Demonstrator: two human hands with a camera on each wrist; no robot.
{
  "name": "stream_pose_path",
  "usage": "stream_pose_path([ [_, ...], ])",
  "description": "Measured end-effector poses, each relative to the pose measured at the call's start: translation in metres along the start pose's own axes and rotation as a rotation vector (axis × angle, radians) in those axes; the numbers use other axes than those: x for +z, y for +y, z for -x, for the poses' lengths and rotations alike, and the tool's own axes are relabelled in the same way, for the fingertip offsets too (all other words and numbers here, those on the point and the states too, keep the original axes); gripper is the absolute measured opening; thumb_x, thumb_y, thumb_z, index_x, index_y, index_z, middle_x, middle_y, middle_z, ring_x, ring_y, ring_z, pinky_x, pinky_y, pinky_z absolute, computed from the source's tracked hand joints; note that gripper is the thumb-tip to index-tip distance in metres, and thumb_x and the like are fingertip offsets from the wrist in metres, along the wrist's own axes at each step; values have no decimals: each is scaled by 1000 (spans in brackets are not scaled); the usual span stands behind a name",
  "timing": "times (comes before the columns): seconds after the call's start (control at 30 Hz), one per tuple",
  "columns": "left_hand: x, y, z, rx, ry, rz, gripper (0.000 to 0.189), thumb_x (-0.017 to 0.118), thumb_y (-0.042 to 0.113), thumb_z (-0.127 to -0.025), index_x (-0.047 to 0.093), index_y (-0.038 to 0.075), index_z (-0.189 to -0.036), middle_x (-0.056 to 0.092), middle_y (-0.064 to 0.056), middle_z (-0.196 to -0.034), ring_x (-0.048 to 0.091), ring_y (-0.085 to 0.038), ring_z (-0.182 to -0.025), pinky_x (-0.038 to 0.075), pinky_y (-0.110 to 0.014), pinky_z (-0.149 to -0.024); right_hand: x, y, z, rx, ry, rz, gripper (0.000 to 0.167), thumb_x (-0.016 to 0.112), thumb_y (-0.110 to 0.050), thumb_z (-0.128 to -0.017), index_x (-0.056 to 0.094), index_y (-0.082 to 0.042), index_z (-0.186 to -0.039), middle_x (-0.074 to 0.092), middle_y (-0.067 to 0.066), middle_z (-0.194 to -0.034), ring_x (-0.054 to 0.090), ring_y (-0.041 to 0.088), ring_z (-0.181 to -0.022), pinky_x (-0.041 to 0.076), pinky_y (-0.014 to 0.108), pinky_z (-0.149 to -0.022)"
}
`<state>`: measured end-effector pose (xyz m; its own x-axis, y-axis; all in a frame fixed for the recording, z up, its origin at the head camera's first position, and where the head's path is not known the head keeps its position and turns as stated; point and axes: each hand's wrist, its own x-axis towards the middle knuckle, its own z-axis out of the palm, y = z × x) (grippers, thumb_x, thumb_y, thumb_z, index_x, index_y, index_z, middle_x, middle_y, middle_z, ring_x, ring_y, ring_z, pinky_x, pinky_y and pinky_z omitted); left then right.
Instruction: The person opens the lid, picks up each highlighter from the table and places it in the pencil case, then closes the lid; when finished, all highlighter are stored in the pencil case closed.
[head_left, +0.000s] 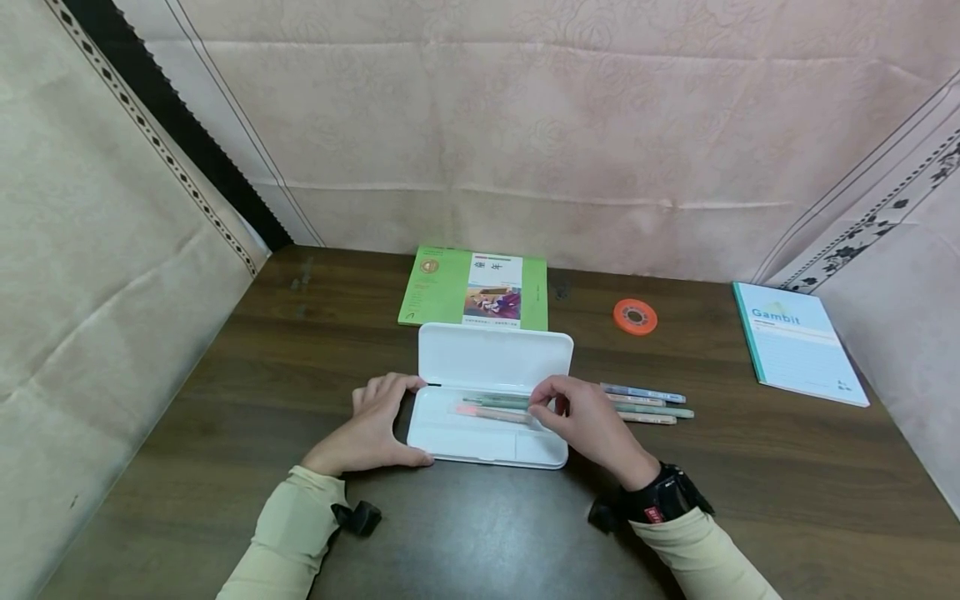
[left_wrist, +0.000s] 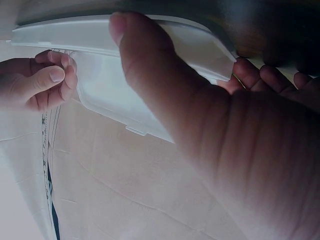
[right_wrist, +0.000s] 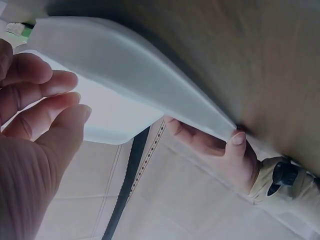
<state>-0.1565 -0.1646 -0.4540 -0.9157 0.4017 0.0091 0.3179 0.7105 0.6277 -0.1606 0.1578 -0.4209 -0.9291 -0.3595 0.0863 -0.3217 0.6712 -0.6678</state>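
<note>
An open white pencil case (head_left: 468, 447) lies on the table with its lid (head_left: 495, 354) raised at the back. My left hand (head_left: 378, 425) grips the case's left end, thumb at the front corner and fingers at the back. In the tray lie a green pen (head_left: 495, 401) and a pink-tipped pen (head_left: 491, 412). My right hand (head_left: 581, 417) is over the tray's right part, its fingers loosely bent and its fingertips right by the pens' ends. Nothing shows between thumb and forefinger in the right wrist view. Several pens (head_left: 652, 409) lie right of the case, partly hidden by this hand.
Behind the case lies a green book (head_left: 442, 287) with a picture on its cover. A round orange object (head_left: 635, 317) lies at the back right. Farther right is a pale blue notebook (head_left: 802, 342). Patterned cloth (head_left: 525, 125) hangs along the table's back and sides.
</note>
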Motion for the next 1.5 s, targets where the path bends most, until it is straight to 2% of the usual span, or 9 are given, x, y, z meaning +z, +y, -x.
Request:
stream_pose_path([
  [0.17, -1, 0, 0, -5, -1, 2, 96, 88, 54, -60, 42, 19, -136, 46, -1, -131, 34, -26, -120, 19, -41, -89, -6, 2, 0, -11, -18, -90, 6, 71, -19, -91, 68, -17, -96, 61, -6, -83, 52, 13, -72, 43, 23, -61],
  [0.3, 0, 0, 0, -6, -2, -2, 96, 88, 54, -60, 41, 19, -137, 46, -1, -132, 34, -26, -120, 19, -41, -89, -18, 6, 0, -10, -27, -144, 11, 70, -18, -92, 69, -15, -102, 61, -3, -83, 53, 16, -73, 44, 24, -62],
  [0.5, -1, 0, 0, -3, 0, -1, 97, 89, 54, -60, 41, 19, -137, 46, -2, -133, 35, -26, -120, 19, -42, -90, -62, 17, 7, 72, -14, -150, 20, 68, -25, -94, 67, -14, -111, 65, 2, -93, 56, 22, -78, 49, 28, -64],
  [0.67, -1, 0, 0, -1, -4, -1, 97, 88, 54, -60, 41, 19, -137, 46, -2, -133, 34, -26, -120, 19, -42, -89, -102, 33, 19, 59, 22, -104, 21, 65, -25, -96, 65, -13, -114, 68, 7, -100, 60, 22, -82, 49, 25, -69],
  [0.8, -1, -1, 0, -4, -7, 0, 97, 88, 55, -60, 41, 20, -137, 46, -1, -133, 34, -26, -120, 19, -42, -89, -124, 49, 28, 99, 44, -100, 24, 62, -27, -98, 63, -12, -116, 66, 12, -101, 59, 22, -81, 48, 28, -66],
  [0.9, 0, -2, 0, -9, -7, 1, 97, 88, 56, -60, 40, 20, -137, 45, -1, -134, 34, -26, -121, 19, -42, -89, -135, 65, 34, 168, 65, -78, 29, 61, -33, -98, 61, -12, -118, 64, 13, -101, 56, 22, -80, 46, 31, -64],
  [1.13, 1, -2, 0, -13, -8, 3, 97, 87, 57, -60, 41, 19, -137, 45, -1, -134, 34, -26, -121, 19, -43, -90, -144, 107, 43, 320, -43, -29, 41, 57, -37, -100, 59, -4, -123, 63, 17, -110, 54, 27, -92, 46, 32, -75],
  [1.3, 0, -1, 0, -11, -8, 4, 97, 87, 57, -60, 41, 19, -137, 45, -2, -134, 34, -26, -121, 19, -43, -89, -140, 127, 43, 372, -112, -11, 33, 57, -31, -101, 63, -3, -118, 65, 14, -107, 54, 25, -91, 45, 34, -76],
  [1.5, 0, -1, 0, -11, -6, 6, 98, 88, 56, -60, 41, 19, -137, 45, -2, -134, 34, -26, -121, 19, -43, -90, -138, 134, 42, 412, -167, 10, 25, 58, -25, -100, 66, -7, -114, 64, 11, -106, 52, 23, -90, 42, 33, -74],
])
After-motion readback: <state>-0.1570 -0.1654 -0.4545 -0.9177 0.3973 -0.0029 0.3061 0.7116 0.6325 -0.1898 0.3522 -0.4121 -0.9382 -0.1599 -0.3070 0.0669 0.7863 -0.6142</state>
